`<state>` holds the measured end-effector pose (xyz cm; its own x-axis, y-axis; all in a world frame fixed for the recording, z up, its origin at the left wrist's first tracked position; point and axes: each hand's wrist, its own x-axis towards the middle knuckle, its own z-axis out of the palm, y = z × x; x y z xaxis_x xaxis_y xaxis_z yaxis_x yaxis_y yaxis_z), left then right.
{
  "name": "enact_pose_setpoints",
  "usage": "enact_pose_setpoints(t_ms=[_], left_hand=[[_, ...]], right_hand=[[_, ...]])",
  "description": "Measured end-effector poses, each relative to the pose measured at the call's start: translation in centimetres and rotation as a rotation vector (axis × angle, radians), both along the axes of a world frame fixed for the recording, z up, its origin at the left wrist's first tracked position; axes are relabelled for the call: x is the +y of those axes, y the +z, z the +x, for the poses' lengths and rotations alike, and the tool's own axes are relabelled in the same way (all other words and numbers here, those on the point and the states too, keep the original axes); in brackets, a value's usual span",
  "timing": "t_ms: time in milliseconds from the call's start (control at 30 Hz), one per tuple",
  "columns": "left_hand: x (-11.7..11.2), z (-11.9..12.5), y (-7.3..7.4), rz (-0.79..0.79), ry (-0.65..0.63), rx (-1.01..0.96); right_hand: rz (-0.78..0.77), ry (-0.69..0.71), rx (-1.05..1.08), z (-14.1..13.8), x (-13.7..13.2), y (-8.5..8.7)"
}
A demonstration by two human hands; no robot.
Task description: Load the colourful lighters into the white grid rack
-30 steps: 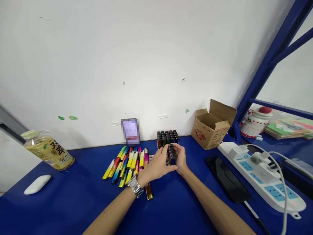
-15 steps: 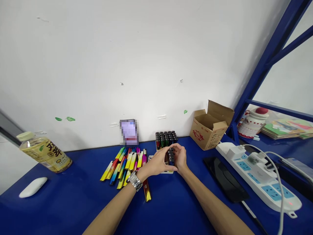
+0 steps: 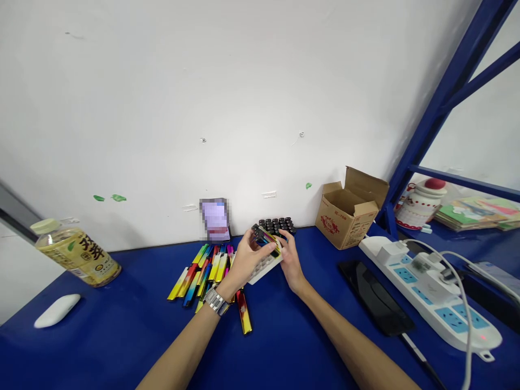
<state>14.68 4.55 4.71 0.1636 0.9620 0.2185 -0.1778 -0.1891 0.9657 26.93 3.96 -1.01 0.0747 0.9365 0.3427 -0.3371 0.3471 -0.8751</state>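
Observation:
My left hand (image 3: 245, 259) is closed round a row of lighters (image 3: 266, 238) with black tops and shiny coloured bodies, tilted with the tops toward the upper left. Beneath them, a white grid tray (image 3: 263, 269) is tipped up, its compartments partly covered by my fingers. My right hand (image 3: 291, 262) grips the tray's right end, its fingertips close to the lower ends of the lighters. Just behind stand several upright lighters (image 3: 278, 225) in rows, showing black tops. Left of my hands lies a pile of glossy, slim rainbow-coloured pieces (image 3: 203, 276), lighter-shaped. One red-and-gold piece (image 3: 244, 314) lies nearer me.
An open cardboard box (image 3: 345, 219) stands at the back right, by a black phone (image 3: 371, 298) and a white power strip (image 3: 430, 298) with cables. A propped-up screen (image 3: 215, 219) leans on the wall. At left are a drink bottle (image 3: 81, 254) and a white mouse (image 3: 57, 311).
The row of lighters, upright between my hands before, is now tilted to the left. The white tray has been tipped up beneath it, and my left hand has shifted slightly left.

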Motion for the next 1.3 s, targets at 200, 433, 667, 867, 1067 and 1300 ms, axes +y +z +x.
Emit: enact_pose_setpoints(t_ms=[200, 433, 667, 867, 1067, 1300], left_hand=[[-0.3, -0.3, -1.3, -0.044, 0.127, -0.128], [-0.7, -0.4, -1.8, -0.08, 0.165, -0.095], [-0.4, -2.7, -0.4, -0.203, 0.185, 0.416], [-0.4, -2.4, -1.6, -0.132, 0.139, 0.793], [-0.8, -1.8, -1.9, 0.04, 0.215, 1.045], [-1.6, -1.6, -0.6, 0.11, 0.238, 1.225]], right_hand=[[0.018, -0.061, -0.185, -0.9, -0.6, -0.2], [0.029, -0.133, -0.17, -0.7, -0.2, 0.1], [-0.192, -0.005, 0.216, 0.9, 0.6, 0.6], [-0.24, 0.113, 0.184, 1.6, 0.8, 1.0], [-0.249, 0.093, 0.19, 2.0, 0.9, 0.8], [-0.179, 0.085, 0.162, 1.9, 1.1, 0.7]])
